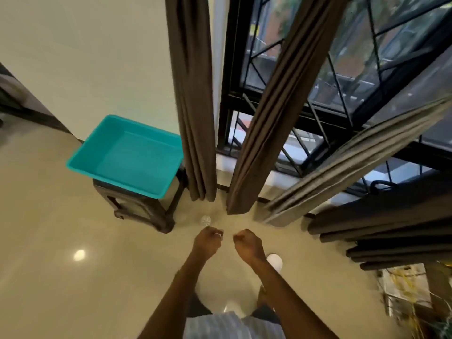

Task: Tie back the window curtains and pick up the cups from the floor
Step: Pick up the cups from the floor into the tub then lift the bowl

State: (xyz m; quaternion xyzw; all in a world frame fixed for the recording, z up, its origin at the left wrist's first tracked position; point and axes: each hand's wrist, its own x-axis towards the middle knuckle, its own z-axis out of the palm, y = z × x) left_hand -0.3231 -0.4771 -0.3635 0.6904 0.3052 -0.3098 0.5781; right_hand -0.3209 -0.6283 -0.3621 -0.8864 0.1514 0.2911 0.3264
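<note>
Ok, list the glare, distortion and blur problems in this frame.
Head view: the wide-angle lens fans the brown curtains outward and bends the window frame; a bright glare spot sits on the glossy floor; overall softness makes the clear cup nearly vanish against the tile; the lower right corner is dim and smeared.

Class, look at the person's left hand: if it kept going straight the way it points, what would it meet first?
Probably the clear cup on the floor, just beyond the knuckles of the left hand; the brown curtain hangs farther on. Depth is hard to judge from above.
</note>
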